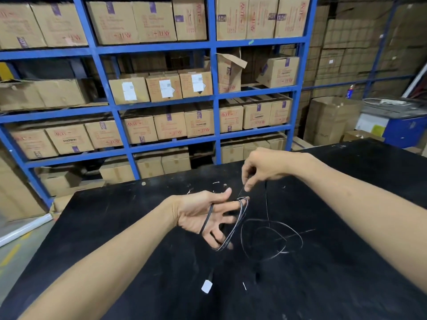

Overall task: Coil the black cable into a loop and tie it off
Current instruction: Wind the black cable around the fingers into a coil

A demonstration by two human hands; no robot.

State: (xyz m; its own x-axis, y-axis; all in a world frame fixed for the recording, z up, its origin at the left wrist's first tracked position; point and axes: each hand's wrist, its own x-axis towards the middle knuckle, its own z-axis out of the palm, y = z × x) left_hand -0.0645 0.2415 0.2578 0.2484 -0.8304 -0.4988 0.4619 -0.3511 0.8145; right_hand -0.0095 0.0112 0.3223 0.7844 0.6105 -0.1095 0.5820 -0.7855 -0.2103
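A thin black cable (272,236) lies in loose loops on the black table (346,285). My left hand (205,218) is held palm up above the table with fingers spread, and several turns of the cable wrap around them from the thumb base to the fingertips. My right hand (263,168) hovers just beyond it, pinching a strand of the cable between thumb and forefinger; the strand runs down to the loose loops. A connector with a white tip (206,286) hangs or lies below my left hand.
Small white scraps (244,285) dot the tabletop. Blue shelving (215,100) stacked with cardboard boxes stands behind the table. A large box (328,121) and a blue machine (402,125) sit at the far right.
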